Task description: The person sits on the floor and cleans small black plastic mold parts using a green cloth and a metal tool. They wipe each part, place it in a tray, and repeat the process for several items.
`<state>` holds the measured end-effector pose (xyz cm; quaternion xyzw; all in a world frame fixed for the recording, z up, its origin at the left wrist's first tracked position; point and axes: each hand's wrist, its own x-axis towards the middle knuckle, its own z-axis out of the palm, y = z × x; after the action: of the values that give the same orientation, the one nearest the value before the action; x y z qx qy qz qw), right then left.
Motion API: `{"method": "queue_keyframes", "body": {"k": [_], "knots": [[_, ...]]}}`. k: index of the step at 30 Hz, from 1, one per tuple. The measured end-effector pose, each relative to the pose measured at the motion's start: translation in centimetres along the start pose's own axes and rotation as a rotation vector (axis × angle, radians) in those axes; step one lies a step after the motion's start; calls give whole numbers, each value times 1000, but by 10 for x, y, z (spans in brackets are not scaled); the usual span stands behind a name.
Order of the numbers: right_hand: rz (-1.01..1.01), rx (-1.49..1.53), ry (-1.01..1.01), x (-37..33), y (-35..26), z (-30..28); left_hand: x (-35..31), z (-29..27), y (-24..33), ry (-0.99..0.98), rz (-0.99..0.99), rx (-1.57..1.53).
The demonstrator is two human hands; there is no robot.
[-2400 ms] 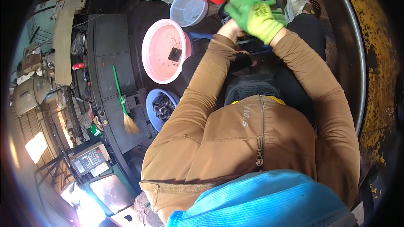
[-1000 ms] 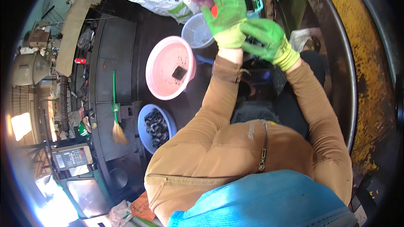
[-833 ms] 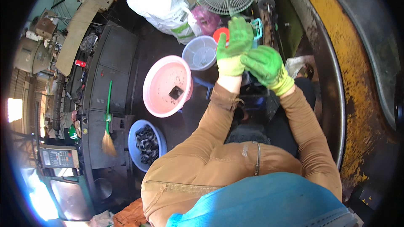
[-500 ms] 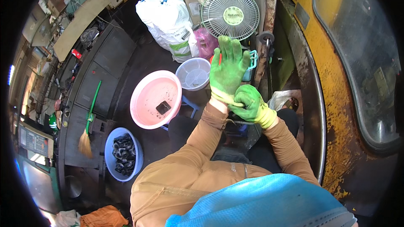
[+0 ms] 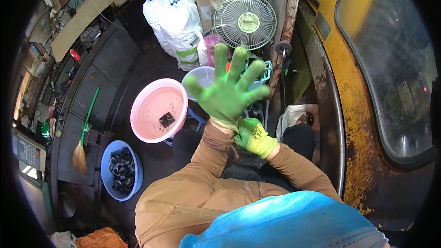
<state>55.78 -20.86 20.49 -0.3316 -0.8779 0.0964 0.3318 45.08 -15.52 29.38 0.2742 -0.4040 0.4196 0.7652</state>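
My left hand (image 5: 227, 94) is raised in a green work glove, its fingers spread wide and nothing in them. At that wrist my right hand (image 5: 253, 138), in a matching green and yellow glove, is closed on the cuff of the left glove (image 5: 226, 125). Left of my hands sits a pink basin (image 5: 158, 103) with a small dark square piece (image 5: 166, 120) and dark crumbs inside. Partly behind my left hand is a pale blue basin (image 5: 200, 74). Black parts below my hands are mostly hidden.
A blue tub (image 5: 138, 174) of black parts stands at lower left, near a green-handled broom (image 5: 87, 128) against dark cabinets (image 5: 94, 92). Ahead are a fan (image 5: 229, 18) and a white sack (image 5: 172, 27). A rusty yellow machine (image 5: 360, 156) borders the right side.
My left hand has gone from fingers held close to fingers spread wide, and has shifted left and slightly down. My right hand has moved along with it, still gripping the cuff.
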Motion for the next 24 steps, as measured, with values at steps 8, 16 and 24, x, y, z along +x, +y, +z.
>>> {"method": "queue_keyframes", "body": {"k": [8, 16, 24], "knots": [[20, 45, 539, -3, 29, -29, -11, -101, 40, 949, -344, 2008], [133, -316, 144, -3, 39, 0, -97, -113, 5, 701, -1169, 2444], [163, 281, -16, -11, -1, 55, -178, -95, 26, 293, -781, 1960]]}}
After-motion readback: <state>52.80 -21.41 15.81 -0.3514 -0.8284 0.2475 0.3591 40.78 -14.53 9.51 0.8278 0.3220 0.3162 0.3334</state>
